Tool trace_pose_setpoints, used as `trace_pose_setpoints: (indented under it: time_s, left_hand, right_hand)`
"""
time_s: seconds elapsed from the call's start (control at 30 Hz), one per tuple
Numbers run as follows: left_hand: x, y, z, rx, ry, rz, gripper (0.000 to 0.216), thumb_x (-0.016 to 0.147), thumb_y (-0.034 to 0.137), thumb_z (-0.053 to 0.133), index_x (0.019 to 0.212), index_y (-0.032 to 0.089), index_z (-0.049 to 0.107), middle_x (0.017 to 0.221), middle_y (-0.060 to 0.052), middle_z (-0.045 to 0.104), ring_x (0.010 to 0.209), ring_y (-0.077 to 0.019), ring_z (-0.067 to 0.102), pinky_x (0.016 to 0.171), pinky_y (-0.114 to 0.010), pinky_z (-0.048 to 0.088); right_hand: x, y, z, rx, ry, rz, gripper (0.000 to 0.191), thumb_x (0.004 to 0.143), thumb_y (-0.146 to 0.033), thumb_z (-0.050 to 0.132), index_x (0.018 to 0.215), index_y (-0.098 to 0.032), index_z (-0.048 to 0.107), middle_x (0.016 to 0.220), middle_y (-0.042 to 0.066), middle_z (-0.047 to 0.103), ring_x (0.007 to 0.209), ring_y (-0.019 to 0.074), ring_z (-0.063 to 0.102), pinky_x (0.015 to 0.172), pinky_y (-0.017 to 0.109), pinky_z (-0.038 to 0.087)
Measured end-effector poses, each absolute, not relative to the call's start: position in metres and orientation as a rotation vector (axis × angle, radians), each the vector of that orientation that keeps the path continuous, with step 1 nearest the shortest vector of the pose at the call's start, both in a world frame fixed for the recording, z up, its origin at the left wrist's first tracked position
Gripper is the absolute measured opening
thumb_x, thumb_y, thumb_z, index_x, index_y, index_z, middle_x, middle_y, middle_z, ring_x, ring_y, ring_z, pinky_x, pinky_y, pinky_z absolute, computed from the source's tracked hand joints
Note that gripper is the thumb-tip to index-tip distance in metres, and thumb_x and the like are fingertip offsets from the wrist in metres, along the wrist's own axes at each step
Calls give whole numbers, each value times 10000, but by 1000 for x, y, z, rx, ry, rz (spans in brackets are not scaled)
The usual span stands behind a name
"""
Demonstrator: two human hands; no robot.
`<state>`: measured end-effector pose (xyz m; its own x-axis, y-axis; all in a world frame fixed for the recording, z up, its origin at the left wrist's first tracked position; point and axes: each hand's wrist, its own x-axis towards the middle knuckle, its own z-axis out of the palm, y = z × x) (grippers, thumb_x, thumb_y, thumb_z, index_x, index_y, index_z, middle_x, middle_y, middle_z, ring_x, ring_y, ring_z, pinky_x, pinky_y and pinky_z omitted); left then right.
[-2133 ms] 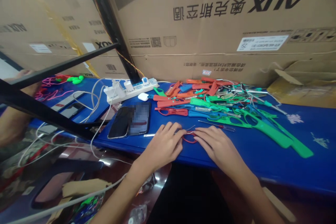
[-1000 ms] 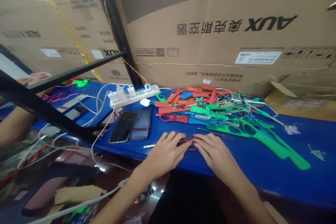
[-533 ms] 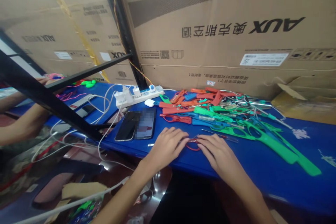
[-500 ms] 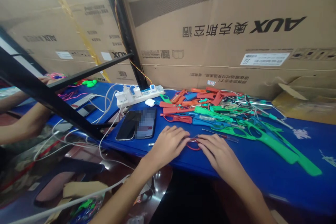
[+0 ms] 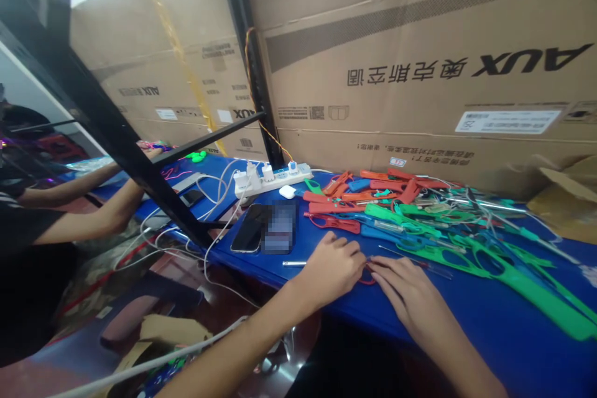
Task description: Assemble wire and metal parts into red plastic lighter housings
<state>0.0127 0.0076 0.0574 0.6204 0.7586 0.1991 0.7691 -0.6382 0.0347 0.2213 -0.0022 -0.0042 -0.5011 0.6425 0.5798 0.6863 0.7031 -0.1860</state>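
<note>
Over the front of the blue table, my left hand is closed, thumb and fingertips pinching a thin red loop that looks like wire or a slim plastic piece. My right hand pinches the loop's other side, fingers pressed together. The fingers cover most of it. Just behind the right hand lies a thin screwdriver with a clear handle. A short metal rod rests left of my left hand. Behind both hands is a heap of plastic casings, with red ones and a long green one.
Two phones, one black and one with a blurred screen, lie left of the heap. A power strip with white plugs stands behind them. A black metal frame separates me from a co-worker's arms. Cardboard walls the back.
The view has swung left, so everything sits further right and the co-worker shows more. My left hand has turned, knuckles up, and both hands remain at the red loop.
</note>
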Motion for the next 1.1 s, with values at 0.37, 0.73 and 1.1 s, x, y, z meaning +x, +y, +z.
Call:
trace_pose_setpoints:
  time_s: [0.37,0.73,1.1]
  left_hand:
    - [14,18,56,-2822,-2078,-677,139,843,279,688,919,301,802,927,61,790,824,-153,707,705,-232,468]
    - [21,7,38,-2662,-2071,-769,87,874,306,695,897,297,778,947,38,778,963,-206,679,877,-341,481]
    - [20,0,35,-2565,-1862,-900,271,961,299,650,1219,220,665,1042,-44,737,1035,-241,657,905,-390,473]
  right_hand:
    - [222,2,-7,-986,-2272,-160,403,1087,-314,365,1125,-231,757,1167,60,752,1014,230,686,865,379,558]
    - [227,13,-16,-854,-2190,-245,423,1067,-391,404,1033,-231,795,1055,65,792,867,234,704,707,364,607]
    - [207,-6,16,-1155,-2189,-113,207,1012,-296,578,1047,-209,763,1112,88,747,1030,228,670,913,402,554]
